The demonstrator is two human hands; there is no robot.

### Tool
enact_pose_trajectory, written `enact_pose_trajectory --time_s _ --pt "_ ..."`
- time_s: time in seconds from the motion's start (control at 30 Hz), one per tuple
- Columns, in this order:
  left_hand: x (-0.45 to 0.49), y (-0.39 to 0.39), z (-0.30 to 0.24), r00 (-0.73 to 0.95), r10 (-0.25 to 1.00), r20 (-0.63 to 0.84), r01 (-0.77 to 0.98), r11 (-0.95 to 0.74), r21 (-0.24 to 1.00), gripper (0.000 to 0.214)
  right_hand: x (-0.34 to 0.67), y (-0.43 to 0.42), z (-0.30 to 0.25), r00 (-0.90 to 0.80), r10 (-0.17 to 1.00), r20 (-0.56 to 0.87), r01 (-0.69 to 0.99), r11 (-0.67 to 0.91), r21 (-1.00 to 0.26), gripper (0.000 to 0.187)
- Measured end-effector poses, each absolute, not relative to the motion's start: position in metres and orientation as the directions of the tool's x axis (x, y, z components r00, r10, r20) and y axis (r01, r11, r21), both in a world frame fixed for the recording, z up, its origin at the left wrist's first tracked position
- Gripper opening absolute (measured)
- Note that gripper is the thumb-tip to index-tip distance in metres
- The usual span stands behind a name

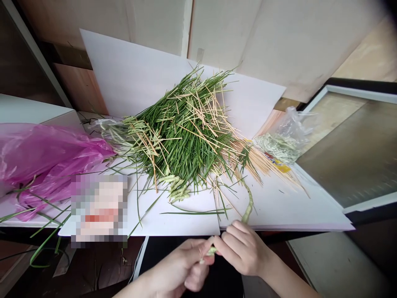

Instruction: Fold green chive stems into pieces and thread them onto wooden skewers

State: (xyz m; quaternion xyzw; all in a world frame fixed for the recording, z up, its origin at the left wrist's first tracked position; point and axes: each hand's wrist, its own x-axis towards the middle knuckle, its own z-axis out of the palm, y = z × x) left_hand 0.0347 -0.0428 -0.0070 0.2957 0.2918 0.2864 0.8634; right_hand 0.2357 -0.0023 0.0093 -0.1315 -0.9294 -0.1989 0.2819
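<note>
White tabletop point(294, 211) — green braid point(250, 202), stalk heap point(189, 145); pale wall point(223, 25) behind.

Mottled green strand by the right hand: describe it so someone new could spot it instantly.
At the front edge of the white work surface, find the person's right hand. The mottled green strand curves up beyond its knuckles toward the tan sticks. It is thicker than the dark green blades and longer than the clustered green pieces.

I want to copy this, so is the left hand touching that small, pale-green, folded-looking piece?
Touching. The head view shows the left hand with its thumb and finger closed around the pale-green piece.
</note>
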Motion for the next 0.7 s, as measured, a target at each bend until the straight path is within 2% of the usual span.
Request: enact_pose_trajectory --time_s 0.07,0.1,0.13,0.23,0.3,0.33,0.37,0.4,0.47,0.53,0.6,0.67,0.7 --pt "0.036 -0.055 -0.007 0.743 0.601 -0.294 -0.362 0.731 0.579 0.060 0.249 0.000 0.008 -0.787 0.024 0.617 0.322 0.868 0.377 0.031" --pt "0.034 -0.060 -0.006 0.761 0.593 -0.263 -0.379 0.736 0.561 0.062 0.259 0.004 0.007 -0.767 0.016 0.642 0.341 0.858 0.385 0.030" --pt "0.030 -0.064 -0.005 0.766 0.597 -0.237 -0.395 0.730 0.558 0.064 0.270 0.009 0.006 -0.726 0.049 0.685 0.396 0.845 0.359 0.026" --pt "0.010 -0.067 -0.002 0.704 0.659 -0.265 -0.389 0.670 0.633 0.063 0.303 0.027 0.005 -0.612 0.296 0.733 0.617 0.758 0.210 0.019" --pt "-0.005 -0.056 0.002 0.555 0.777 -0.299 -0.276 0.511 0.814 0.059 0.313 0.036 0.004 -0.603 0.408 0.686 0.669 0.727 0.155 0.017" --pt "-0.011 -0.046 0.004 0.443 0.859 -0.258 -0.160 0.358 0.920 0.056 0.313 0.039 0.003 -0.615 0.451 0.647 0.675 0.725 0.137 0.016" --pt "-0.016 -0.034 0.007 0.352 0.923 -0.157 0.002 0.167 0.986 0.053 0.309 0.040 0.002 -0.634 0.486 0.601 0.673 0.730 0.120 0.016" --pt "-0.020 -0.020 0.009 0.306 0.951 -0.042 0.193 -0.018 0.981 0.050 0.303 0.041 0.002 -0.653 0.513 0.557 0.669 0.736 0.105 0.018" --pt "-0.025 0.010 0.012 0.210 0.971 0.112 0.542 -0.211 0.814 0.037 0.287 0.040 0.000 -0.677 0.552 0.487 0.663 0.744 0.078 0.023" --pt "-0.028 0.035 0.014 0.153 0.959 0.238 0.738 -0.271 0.618 0.027 0.270 0.038 0.000 -0.691 0.576 0.438 0.661 0.749 0.057 0.024" --pt "-0.026 0.050 0.014 0.149 0.925 0.351 0.850 -0.301 0.432 0.023 0.257 0.036 -0.001 -0.692 0.599 0.403 0.666 0.745 0.038 0.025" --pt "-0.019 0.050 0.012 0.156 0.882 0.444 0.892 -0.319 0.321 0.026 0.247 0.035 -0.001 -0.672 0.652 0.350 0.687 0.726 -0.033 0.046" --pt "-0.014 0.046 0.011 0.168 0.869 0.466 0.885 -0.341 0.317 0.027 0.243 0.034 -0.002 -0.658 0.683 0.316 0.696 0.712 -0.090 0.060"
